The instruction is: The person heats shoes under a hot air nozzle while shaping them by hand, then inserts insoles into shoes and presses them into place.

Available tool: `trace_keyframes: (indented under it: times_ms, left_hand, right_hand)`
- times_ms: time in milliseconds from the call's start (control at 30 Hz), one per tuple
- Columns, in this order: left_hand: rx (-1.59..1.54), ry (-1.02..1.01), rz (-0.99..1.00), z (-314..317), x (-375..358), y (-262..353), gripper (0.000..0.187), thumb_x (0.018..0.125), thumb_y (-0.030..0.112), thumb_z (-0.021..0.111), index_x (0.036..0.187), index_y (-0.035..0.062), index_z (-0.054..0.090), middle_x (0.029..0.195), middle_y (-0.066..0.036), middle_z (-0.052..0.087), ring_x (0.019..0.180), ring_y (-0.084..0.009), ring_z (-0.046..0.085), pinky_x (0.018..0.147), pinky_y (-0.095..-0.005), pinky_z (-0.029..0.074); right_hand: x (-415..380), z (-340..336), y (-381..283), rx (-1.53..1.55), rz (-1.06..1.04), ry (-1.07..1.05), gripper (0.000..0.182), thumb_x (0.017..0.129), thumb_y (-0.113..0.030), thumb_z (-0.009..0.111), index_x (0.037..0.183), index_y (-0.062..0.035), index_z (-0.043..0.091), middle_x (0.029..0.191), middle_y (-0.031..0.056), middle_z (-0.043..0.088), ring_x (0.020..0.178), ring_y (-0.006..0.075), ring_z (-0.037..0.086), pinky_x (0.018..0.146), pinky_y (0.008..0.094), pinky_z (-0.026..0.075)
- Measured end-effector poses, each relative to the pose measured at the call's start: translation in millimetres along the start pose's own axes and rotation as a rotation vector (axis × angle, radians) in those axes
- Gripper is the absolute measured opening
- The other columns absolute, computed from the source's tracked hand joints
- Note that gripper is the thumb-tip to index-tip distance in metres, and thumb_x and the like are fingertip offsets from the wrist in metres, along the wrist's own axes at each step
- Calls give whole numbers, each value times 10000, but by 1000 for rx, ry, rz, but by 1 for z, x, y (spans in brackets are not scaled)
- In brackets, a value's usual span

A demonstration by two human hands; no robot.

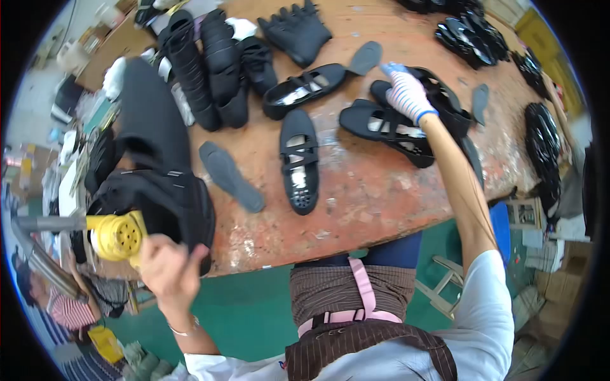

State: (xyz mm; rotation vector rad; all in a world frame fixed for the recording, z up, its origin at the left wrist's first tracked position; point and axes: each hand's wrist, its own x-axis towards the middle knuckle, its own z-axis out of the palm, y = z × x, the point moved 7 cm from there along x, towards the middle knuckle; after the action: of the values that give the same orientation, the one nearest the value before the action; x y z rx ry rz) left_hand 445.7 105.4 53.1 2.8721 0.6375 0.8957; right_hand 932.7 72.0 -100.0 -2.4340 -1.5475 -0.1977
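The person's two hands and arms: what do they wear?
The right hand wears a white knitted glove with blue fingertips and a blue cuff. The left hand is bare, with a thin bracelet at the wrist. Both arms show short white sleeves.

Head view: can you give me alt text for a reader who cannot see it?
Over a worn wooden table strewn with black shoes, the gloved right hand reaches onto a black strap shoe. The bare left hand grips a yellow heat gun at the table's near edge. Loose grey insoles lie between the shoes.
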Motion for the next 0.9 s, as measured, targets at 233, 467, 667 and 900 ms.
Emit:
trace_keyframes:
  times_ms: [233, 467, 667, 900]
  left_hand:
    - [100, -561, -484, 53, -137, -128, 350, 757, 180, 755, 638, -39, 509, 631, -153, 492, 708, -337, 512, 633, -419, 413]
    - [173, -128, -428, 34, -162, -110, 518, 624, 246, 880, 1011, 14, 627, 1048, -173, 602, 1050, -383, 550, 937, -443, 425]
    - [223, 247, -788, 48, -230, -114, 1092, 591, 245, 917, 1427, -26, 268, 1408, -186, 354, 1321, -345, 365, 1166, -457, 220]
    - [253, 465, -809, 57, -236, -101, 866, 702, 128, 869, 1365, -13, 330, 1316, -195, 389, 1213, -337, 434, 1105, -466, 339]
  right_hand:
    - [96, 114, 55, 184, 57, -215, 610, 769, -98, 578, 1375, -105, 510, 1434, 238, 449, 1365, 378, 387, 1134, 396, 329]
    - [94, 100, 42, 284, 108, -174, 466, 809, -198, 728, 1242, -61, 626, 1264, 181, 622, 1231, 333, 548, 1034, 355, 415]
    - [61, -51, 7, 1022, -11, 675, 346, 951, -195, 615, 1250, -21, 599, 1088, 62, 654, 935, 117, 566, 868, 271, 451]
    - [-80, -138, -8, 1904, 326, 413, 350, 1005, -312, 480, 1194, -32, 576, 765, 31, 516, 559, 72, 408, 510, 252, 346]
